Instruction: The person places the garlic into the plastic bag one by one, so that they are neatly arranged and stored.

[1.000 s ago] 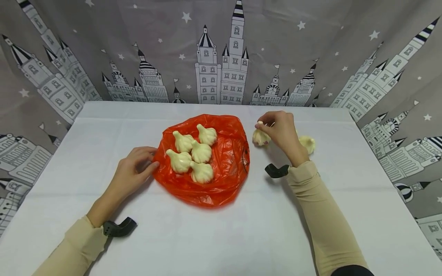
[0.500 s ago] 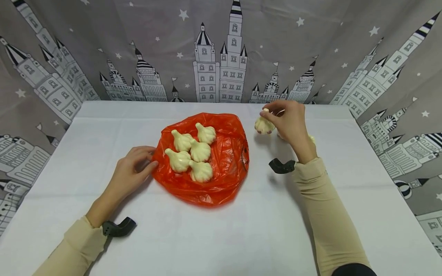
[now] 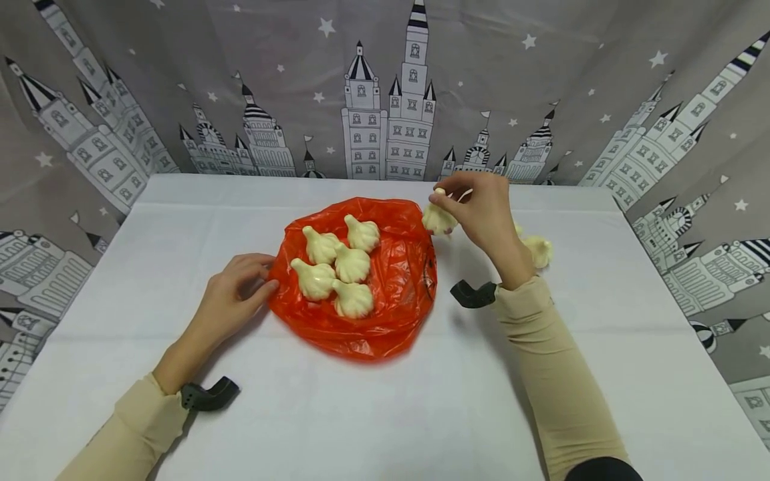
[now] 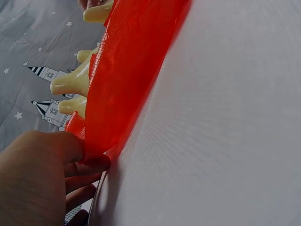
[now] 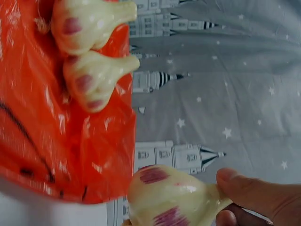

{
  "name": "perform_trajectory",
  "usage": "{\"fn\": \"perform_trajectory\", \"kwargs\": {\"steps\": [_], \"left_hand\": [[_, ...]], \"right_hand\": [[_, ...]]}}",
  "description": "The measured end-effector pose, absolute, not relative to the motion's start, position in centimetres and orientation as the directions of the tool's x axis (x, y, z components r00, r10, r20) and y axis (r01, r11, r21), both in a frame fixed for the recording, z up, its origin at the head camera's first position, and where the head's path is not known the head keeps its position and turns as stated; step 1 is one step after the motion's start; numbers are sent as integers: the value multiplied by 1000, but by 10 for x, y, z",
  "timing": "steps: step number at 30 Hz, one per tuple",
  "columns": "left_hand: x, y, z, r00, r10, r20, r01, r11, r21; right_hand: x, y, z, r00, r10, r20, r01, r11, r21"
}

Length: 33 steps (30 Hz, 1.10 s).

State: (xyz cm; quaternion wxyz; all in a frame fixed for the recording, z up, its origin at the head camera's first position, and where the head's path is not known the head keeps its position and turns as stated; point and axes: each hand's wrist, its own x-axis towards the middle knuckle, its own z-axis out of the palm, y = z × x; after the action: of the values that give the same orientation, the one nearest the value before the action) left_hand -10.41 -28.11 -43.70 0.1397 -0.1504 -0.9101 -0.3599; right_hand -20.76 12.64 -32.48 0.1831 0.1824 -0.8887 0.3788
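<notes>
The red plastic bag (image 3: 391,321) lies spread in the middle of the white table, several garlic bulbs (image 3: 353,265) resting on it. Its left edge is pinched between the thumb and finger of my left hand (image 3: 231,294), as the left wrist view shows. My right hand (image 3: 484,207) holds another garlic bulb (image 3: 439,219) by its stem, at the bag's upper right edge. Purple patches mark this bulb (image 5: 174,197) in the right wrist view. Behind the right wrist, more garlic (image 3: 537,250) lies on the table, partly hidden by the arm.
A white cloth covers the table (image 3: 337,414). Along its back edge hangs a grey curtain (image 3: 271,40) printed with castles and stars. Each wrist carries a black camera mount, the left one (image 3: 210,394) low over the cloth.
My right hand lifts the garlic bulb up from the table, first drifting right, then back left to the bag's edge. My left hand stays at the bag.
</notes>
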Motion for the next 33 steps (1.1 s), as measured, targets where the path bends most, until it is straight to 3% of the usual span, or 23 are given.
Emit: {"fn": "perform_trajectory", "kwargs": {"steps": [13,23,33], "left_hand": [[-100,-285,-437,-912,168,375,384,671,633],[-103,-282,-437,-905,185,384,401,676,619],[-106,-280,-437,-915,174,365,378,688,619]], "right_hand": [[-205,79,-330,-842,-306,445,-535,581,-613],[-202,70,-340,-848,-344,403,-530,573,-625],[-209,65,-357,-857,-435,275,-506,611,-609]]}}
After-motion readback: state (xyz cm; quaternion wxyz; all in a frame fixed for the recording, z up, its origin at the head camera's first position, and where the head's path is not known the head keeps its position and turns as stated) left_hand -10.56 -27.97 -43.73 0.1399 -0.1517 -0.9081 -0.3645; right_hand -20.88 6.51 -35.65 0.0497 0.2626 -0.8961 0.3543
